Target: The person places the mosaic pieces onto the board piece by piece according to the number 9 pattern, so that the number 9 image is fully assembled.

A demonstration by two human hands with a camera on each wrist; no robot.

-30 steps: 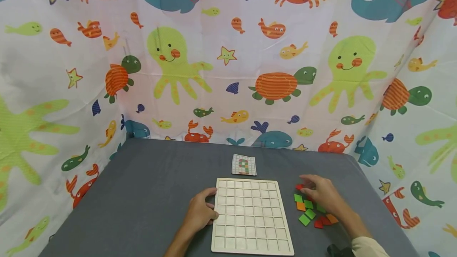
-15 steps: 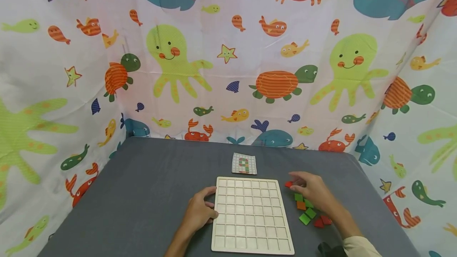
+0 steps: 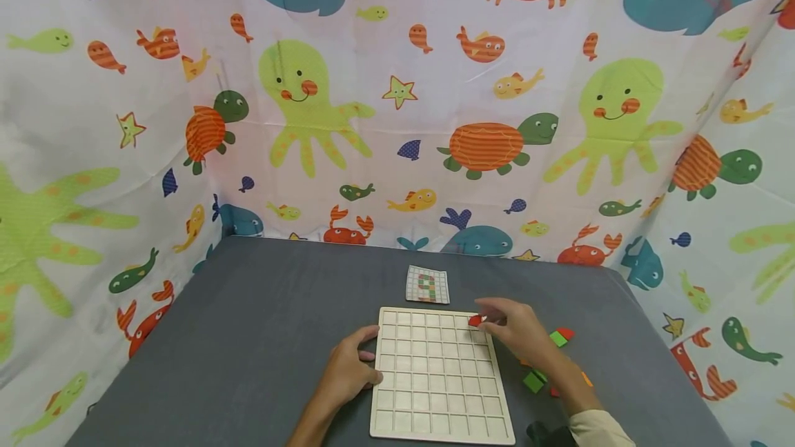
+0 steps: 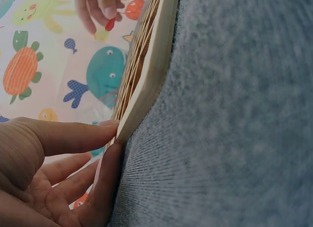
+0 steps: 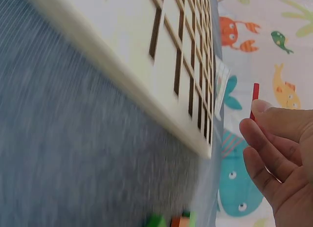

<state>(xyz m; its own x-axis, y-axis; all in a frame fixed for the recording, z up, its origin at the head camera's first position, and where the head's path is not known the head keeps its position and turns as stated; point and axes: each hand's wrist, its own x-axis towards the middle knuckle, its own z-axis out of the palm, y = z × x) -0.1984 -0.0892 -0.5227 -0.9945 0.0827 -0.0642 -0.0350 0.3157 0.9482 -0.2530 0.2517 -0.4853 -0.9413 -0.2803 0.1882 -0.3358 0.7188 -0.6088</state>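
Note:
A pale wooden grid board (image 3: 435, 374) lies flat on the grey cloth. My left hand (image 3: 348, 368) holds its left edge, and the left wrist view shows the thumb (image 4: 83, 136) and a finger right at the board's rim (image 4: 146, 85). Over the far right corner of the board, my right hand (image 3: 518, 330) pinches a small red square tile (image 3: 475, 321) between thumb and fingertips. Seen edge-on in the right wrist view, this thin red tile (image 5: 255, 101) stands upright, raised above the board.
Several loose green, orange and red tiles (image 3: 534, 382) lie right of the board, partly hidden by the right forearm. Behind the board lies a pattern card (image 3: 427, 285) with a coloured figure on a grid. A sea-animal curtain (image 3: 385, 157) surrounds the table.
The right hand has moved left from the loose tiles to the board's far right corner, carrying the red tile. The left hand stays at the board's left edge.

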